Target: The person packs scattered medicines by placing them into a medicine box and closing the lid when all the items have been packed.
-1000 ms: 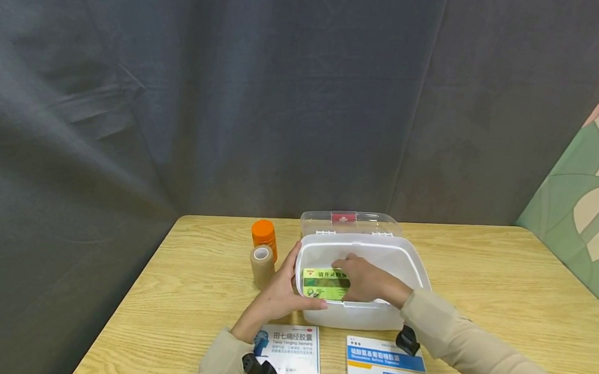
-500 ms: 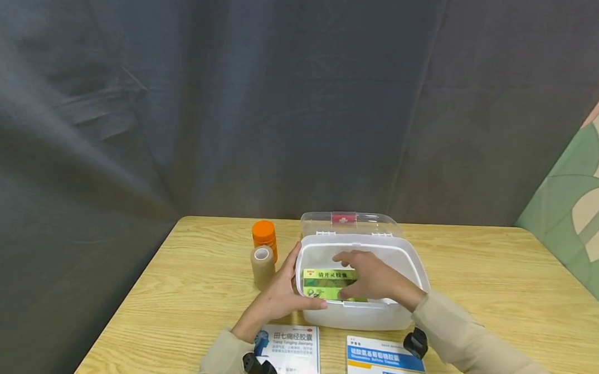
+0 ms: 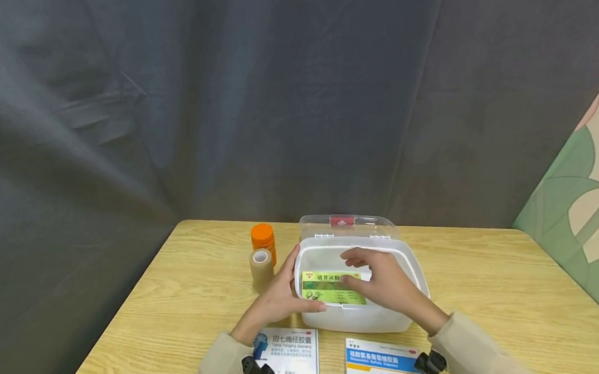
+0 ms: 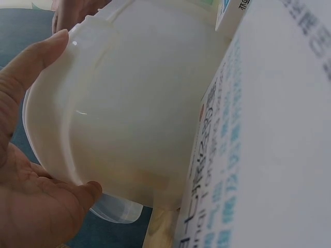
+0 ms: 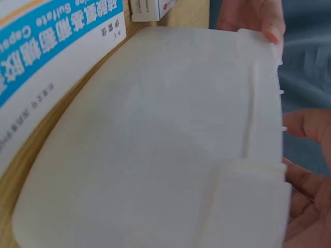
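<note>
A white first-aid box (image 3: 359,320) stands on the table, its clear lid (image 3: 370,226) swung back behind it. My left hand (image 3: 277,298) grips the box at its left end, thumb along the front rim and fingers down the side. The left wrist view shows that thumb (image 4: 39,54) right at the rim. A green medicine box (image 3: 320,291) lies inside, toward the left. Over the opening is my right hand (image 3: 390,284), holding nothing, fingers apart and thumb overlapping the green box's right part in the head view.
In front lie a white medicine box (image 3: 292,357) with a blue head picture and a blue-and-white medicine box (image 3: 384,369). Left of the first-aid box are a tan bandage roll (image 3: 261,274) and an orange bottle (image 3: 263,238). A dark curtain (image 3: 293,108) hangs behind the table.
My right hand has let go of the green medicine box and drawn up and to the right, showing more of its face. My left hand keeps its place on the first-aid box.
</note>
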Available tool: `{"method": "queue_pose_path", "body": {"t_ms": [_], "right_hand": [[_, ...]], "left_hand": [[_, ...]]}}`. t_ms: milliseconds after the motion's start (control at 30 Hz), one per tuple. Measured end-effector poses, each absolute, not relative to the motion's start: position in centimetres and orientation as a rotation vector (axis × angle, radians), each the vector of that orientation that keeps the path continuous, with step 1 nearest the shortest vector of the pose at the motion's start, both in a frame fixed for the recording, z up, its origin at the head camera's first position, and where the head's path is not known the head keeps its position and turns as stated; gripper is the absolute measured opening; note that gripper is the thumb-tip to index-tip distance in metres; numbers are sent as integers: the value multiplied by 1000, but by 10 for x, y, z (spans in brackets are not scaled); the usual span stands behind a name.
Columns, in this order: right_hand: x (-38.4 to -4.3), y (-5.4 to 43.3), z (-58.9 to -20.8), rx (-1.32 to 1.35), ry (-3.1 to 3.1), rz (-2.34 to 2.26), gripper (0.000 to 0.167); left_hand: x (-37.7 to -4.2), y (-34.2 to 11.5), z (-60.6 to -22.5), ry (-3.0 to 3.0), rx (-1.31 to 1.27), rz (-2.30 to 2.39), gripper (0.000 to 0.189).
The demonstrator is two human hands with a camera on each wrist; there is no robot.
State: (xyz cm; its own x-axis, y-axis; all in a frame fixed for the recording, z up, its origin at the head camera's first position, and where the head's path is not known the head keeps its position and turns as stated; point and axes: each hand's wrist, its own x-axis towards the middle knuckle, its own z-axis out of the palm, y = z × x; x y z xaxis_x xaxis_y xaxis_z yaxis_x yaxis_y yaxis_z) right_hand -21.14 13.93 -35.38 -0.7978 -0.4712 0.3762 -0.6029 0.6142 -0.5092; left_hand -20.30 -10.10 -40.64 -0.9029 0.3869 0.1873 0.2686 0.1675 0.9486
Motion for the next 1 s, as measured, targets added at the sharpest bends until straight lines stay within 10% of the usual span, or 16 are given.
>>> {"method": "queue_pose_path", "body": {"t_ms": [1000], "right_hand": [[-158,185,-342,560,-2424,1020,33]], "left_hand": [[-203,-108,-408,2269,680,1888,119]]}}
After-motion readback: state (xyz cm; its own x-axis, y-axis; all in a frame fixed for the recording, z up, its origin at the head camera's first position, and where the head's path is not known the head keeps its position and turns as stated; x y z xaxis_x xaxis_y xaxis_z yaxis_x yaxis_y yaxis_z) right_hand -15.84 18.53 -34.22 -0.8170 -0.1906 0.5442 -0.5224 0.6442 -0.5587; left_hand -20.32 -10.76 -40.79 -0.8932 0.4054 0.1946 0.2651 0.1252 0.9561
